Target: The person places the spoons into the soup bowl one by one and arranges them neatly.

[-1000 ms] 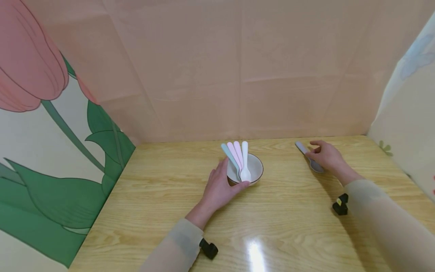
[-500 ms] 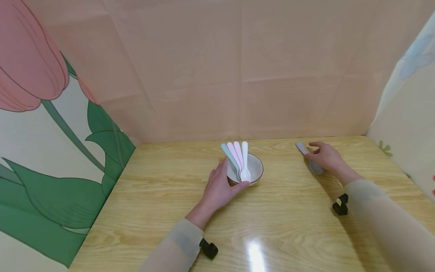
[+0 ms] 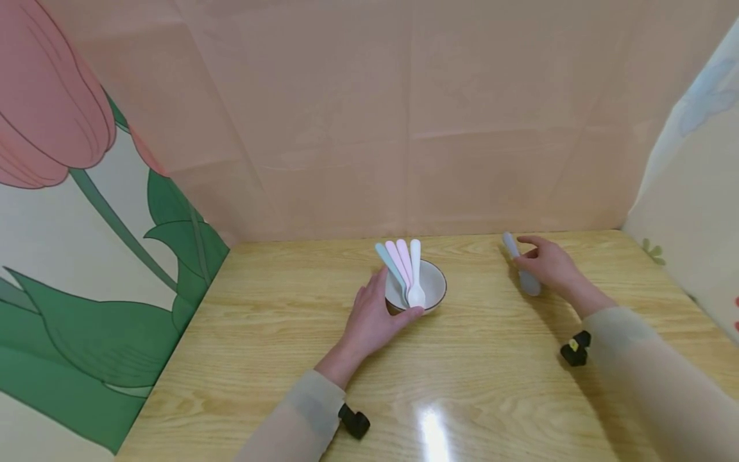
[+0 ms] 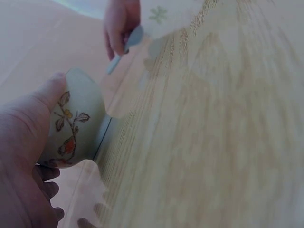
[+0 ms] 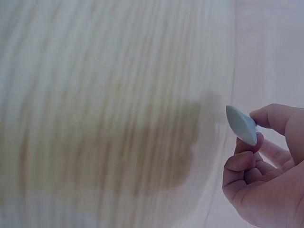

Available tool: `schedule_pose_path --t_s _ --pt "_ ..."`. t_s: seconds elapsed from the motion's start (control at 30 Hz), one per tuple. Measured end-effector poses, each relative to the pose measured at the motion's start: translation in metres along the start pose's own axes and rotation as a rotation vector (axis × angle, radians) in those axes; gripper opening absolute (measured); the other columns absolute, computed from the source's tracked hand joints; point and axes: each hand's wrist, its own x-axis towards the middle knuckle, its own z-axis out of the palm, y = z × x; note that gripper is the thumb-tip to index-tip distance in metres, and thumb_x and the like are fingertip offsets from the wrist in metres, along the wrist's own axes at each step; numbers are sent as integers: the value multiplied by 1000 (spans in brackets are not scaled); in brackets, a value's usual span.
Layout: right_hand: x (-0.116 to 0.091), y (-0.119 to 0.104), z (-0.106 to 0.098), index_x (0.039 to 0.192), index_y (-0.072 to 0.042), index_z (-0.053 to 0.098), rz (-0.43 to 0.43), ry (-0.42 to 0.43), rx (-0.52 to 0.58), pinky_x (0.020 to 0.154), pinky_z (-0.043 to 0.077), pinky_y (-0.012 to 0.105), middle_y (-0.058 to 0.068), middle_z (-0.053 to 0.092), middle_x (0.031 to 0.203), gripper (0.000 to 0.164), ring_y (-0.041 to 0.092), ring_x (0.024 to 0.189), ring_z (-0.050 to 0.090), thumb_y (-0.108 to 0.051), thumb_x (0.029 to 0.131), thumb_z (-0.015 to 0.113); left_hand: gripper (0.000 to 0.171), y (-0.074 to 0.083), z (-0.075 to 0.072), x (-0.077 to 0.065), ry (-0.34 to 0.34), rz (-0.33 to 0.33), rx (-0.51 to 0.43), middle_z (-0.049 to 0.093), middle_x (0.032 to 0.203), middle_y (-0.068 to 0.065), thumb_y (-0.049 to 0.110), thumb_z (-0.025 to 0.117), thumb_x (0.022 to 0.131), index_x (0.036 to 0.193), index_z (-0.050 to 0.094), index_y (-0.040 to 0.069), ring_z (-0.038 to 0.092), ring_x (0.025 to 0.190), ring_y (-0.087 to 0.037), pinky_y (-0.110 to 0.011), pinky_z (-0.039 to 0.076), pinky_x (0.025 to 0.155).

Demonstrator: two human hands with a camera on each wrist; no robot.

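My left hand (image 3: pixel 372 317) grips the side of a small bowl (image 3: pixel 437 289), thumb on the near side. In the left wrist view the bowl (image 4: pixel 80 123) shows a painted flower sprig on its outside. A teal spoon (image 3: pixel 389 260), two pink spoons (image 3: pixel 403 256) and a white spoon (image 3: pixel 416 273) stand in it, handles fanned above the far rim. Farther right, my right hand (image 3: pixel 551 266) pinches a grey spoon (image 3: pixel 529 283) by its handle, the spoon's head toward me. The left wrist view shows this spoon (image 4: pixel 135 36) raised off the table.
The wood-grain table (image 3: pixel 277 301) ends at a pinkish-beige backdrop (image 3: pixel 323 160) behind the bowl. A tulip-printed panel (image 3: pixel 98 308) borders the left side and a pale panel (image 3: pixel 698 212) the right. Each wrist carries a small black camera (image 3: pixel 353 421).
My right hand has taken hold of the grey spoon and lifted it slightly, tilting its handle up and shifting it a little left. The left hand, bowl and spoons in it stay put.
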Motion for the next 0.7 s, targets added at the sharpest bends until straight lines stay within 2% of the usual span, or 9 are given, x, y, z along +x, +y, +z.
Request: schedule_pose_path --t_s 0.2,0.47,0.7 --pt "-5 -12 2 171 2 30 -13 26 41 76 57 38 35 63 133 70 40 104 69 -28 114 59 110 0 0 0 6 8 -2 46 169 -6 62 83 94 175 27 15 47 153 -26 -54 27 129" --pt "-11 -28 3 172 1 27 -68 76 102 72 58 39 36 63 127 71 41 99 70 -24 114 60 110 -2 1 0 13 23 11 49 166 -6 63 83 94 175 27 15 47 152 -26 -54 28 129" --pt "-11 -37 7 175 -5 23 -83 86 153 73 56 33 31 63 125 74 36 99 67 -24 114 60 111 -2 1 0 8 17 11 48 168 -7 63 82 94 176 26 14 46 154 -27 -53 27 130"
